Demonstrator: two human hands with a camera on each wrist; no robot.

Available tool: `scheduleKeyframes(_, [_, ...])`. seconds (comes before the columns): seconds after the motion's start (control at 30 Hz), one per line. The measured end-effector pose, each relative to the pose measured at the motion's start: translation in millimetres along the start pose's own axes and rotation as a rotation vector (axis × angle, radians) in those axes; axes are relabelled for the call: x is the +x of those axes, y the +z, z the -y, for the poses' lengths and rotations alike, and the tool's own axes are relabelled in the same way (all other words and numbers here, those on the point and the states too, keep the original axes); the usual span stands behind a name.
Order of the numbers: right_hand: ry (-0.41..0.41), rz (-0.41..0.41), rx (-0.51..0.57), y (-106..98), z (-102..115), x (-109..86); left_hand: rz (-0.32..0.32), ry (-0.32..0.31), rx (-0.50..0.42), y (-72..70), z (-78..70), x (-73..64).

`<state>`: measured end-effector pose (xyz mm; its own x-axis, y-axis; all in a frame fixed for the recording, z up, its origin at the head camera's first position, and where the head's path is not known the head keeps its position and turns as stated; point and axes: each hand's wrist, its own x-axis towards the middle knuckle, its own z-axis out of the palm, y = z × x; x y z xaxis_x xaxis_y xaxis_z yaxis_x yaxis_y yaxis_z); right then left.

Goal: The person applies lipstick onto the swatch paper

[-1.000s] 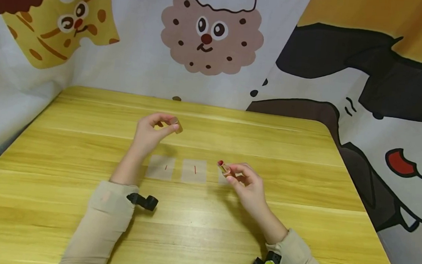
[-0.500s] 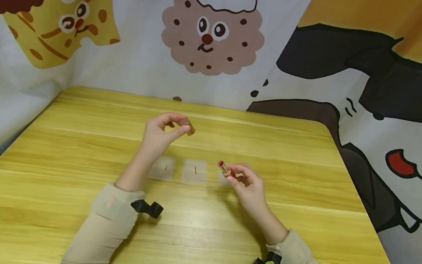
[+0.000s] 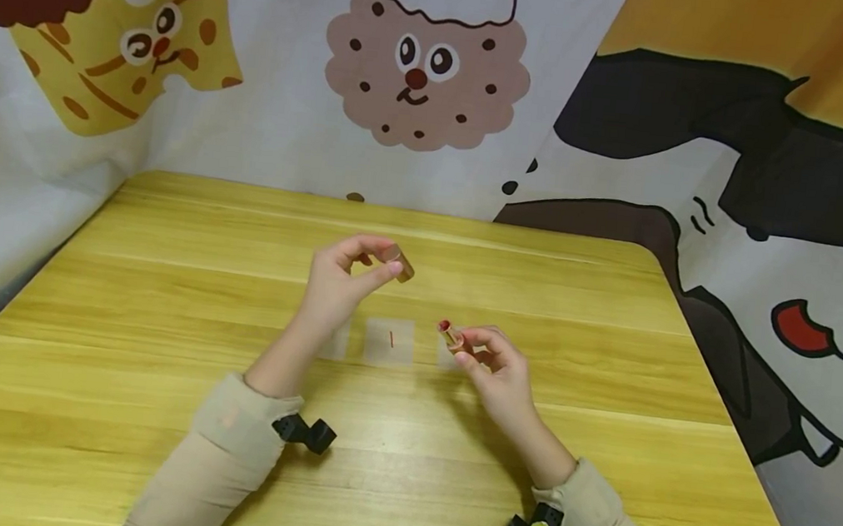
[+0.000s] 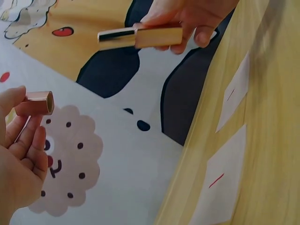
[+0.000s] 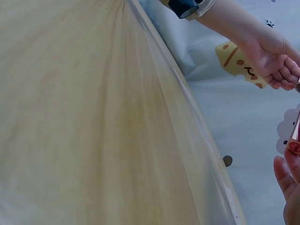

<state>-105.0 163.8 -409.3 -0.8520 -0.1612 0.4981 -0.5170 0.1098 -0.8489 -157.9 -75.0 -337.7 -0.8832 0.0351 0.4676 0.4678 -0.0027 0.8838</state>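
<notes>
My left hand (image 3: pixel 337 285) pinches the lipstick cap (image 3: pixel 402 263) between thumb and fingers above the table. In the left wrist view the cap's hollow end faces the right hand. Lower and to the right, my right hand (image 3: pixel 497 368) holds an uncovered lipstick (image 3: pixel 452 338), its red tip pointing up and left. Cap and lipstick are apart. Beneath the hands lie pale paper squares: the middle square (image 3: pixel 376 351) bears a short red line, the left square (image 3: pixel 337 344) is partly covered by my left forearm, and the right one lies mostly behind the lipstick and right hand.
The wooden table (image 3: pixel 403 479) spreads out under both arms. A printed cloth (image 3: pixel 252 139) with cartoon figures hangs behind its far edge. Each sleeve cuff carries a small black wrist camera (image 3: pixel 319 436).
My left hand has moved right with the cap, closer to the lipstick, and its forearm now covers more of the left square. The right hand stays nearly still.
</notes>
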Motion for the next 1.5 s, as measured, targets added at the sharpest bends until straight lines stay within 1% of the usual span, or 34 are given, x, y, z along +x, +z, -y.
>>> scheduleKeyframes(0.17, [0.003,-0.006,-0.006,0,0,-0.1,0.014,0.006,-0.014,7.4,-1.2,-4.1])
scheduleKeyframes(0.4, [0.004,-0.006,-0.001,-1,0,-0.3,0.025,-0.026,-0.035,18.1,-2.2,-10.1])
scheduleKeyframes(0.53, [0.007,-0.01,-0.006,-1,-1,-0.5,0.041,-0.032,-0.034,23.9,-2.2,-13.4])
scheduleKeyframes(0.63, [0.01,-0.012,-0.011,-1,0,-0.6,0.059,-0.047,-0.032,27.6,-3.3,-16.0])
scheduleKeyframes(0.7, [0.013,-0.013,-0.011,-1,0,-0.6,0.07,-0.056,-0.026,30.0,-8.4,-17.8])
scheduleKeyframes(0.87, [0.015,-0.014,-0.007,-2,-1,-0.6,0.09,-0.067,-0.017,35.7,-29.3,-23.2])
scheduleKeyframes(0.93, [0.011,-0.013,-0.006,-2,-1,-0.4,0.095,-0.066,-0.014,37.7,-32.9,-25.0])
scheduleKeyframes(1.3, [0.007,-0.014,-0.007,-3,0,0.6,0.121,-0.064,-0.027,45.3,-31.7,-30.0])
scheduleKeyframes(1.5, [0.018,-0.017,-0.016,-4,1,0.8,0.137,-0.079,-0.011,47.8,-32.5,-31.4])
